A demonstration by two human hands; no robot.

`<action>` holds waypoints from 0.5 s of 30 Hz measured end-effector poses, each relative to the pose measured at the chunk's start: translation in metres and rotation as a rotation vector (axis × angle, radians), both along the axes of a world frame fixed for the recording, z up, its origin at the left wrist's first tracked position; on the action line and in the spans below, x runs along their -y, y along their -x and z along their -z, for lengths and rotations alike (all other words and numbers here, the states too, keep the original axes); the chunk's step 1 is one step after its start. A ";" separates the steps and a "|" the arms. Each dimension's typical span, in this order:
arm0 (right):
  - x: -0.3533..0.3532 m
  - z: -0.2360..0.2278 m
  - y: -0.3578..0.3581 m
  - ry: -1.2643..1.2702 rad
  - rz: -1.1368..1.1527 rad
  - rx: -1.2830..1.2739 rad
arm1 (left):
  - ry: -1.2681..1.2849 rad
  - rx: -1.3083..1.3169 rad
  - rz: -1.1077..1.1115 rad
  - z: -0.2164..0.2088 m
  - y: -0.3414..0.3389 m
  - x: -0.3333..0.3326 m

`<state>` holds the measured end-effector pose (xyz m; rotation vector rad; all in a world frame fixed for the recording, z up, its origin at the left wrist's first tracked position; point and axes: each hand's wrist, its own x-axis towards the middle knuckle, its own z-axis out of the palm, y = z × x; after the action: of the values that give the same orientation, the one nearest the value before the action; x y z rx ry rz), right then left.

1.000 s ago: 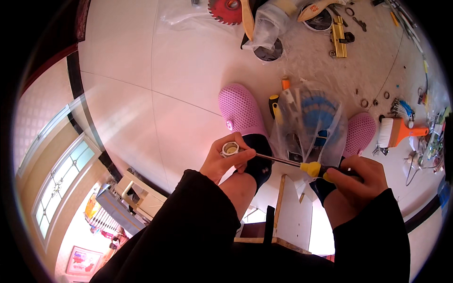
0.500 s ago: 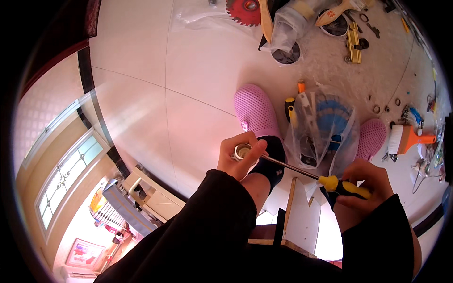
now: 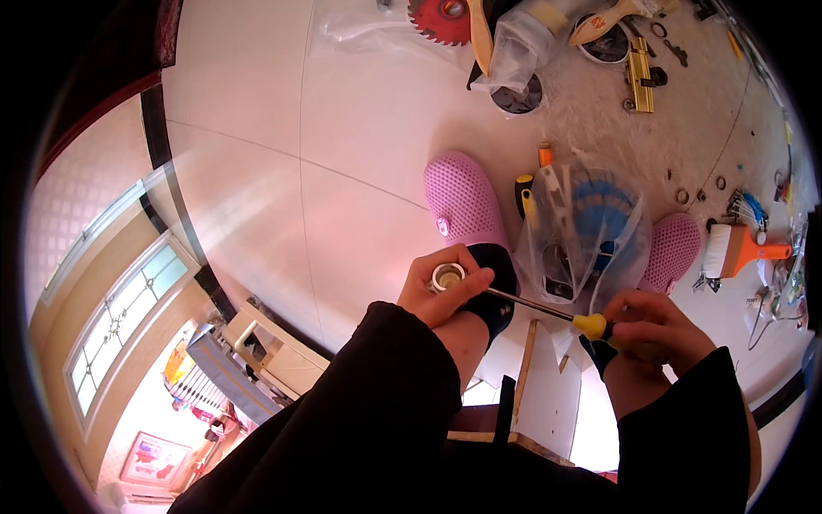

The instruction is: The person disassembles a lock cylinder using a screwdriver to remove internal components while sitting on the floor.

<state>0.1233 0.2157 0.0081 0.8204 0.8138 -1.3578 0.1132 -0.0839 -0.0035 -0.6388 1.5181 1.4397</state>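
Observation:
My left hand (image 3: 443,287) is closed around a small round metal fitting (image 3: 448,276) with a hollow, open end facing up. In my right hand (image 3: 655,330) is a screwdriver (image 3: 591,325) with a yellow and black handle; the fingers wrap over most of that handle. Its metal shaft slants up and left to the fitting, and its tip is hidden behind my left thumb. Below the hands, between my feet, a clear plastic bag (image 3: 535,261) holds a blue fan-shaped thing (image 3: 599,206) and other items I cannot make out.
Pink clogs (image 3: 462,193) flank the bag. Farther off lie a red saw blade (image 3: 438,19), a brass lock cylinder (image 3: 640,77), and a wooden-handled brush (image 3: 612,19). A wide orange-handled brush (image 3: 736,253) is at the right, near small rings and loose parts. A wooden board (image 3: 544,385) stands below my hands.
My left hand has shifted slightly right with the fitting. My right hand has moved a little left along with the screwdriver, and its fingers now cover more of the handle.

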 end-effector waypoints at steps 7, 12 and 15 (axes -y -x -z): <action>-0.012 0.003 -0.015 -0.111 -0.208 -0.913 | 0.063 0.110 -0.181 0.006 -0.011 0.009; -0.002 -0.007 -0.006 -0.324 -0.656 -1.731 | 0.120 0.160 -0.264 0.008 -0.007 0.003; -0.003 -0.015 -0.006 -0.271 -0.684 -1.645 | 0.140 0.086 -0.243 0.008 -0.007 -0.001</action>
<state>0.1291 0.2183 0.0236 -0.6284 2.2809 -1.0652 0.1205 -0.0825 -0.0113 -0.9870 1.5228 1.4725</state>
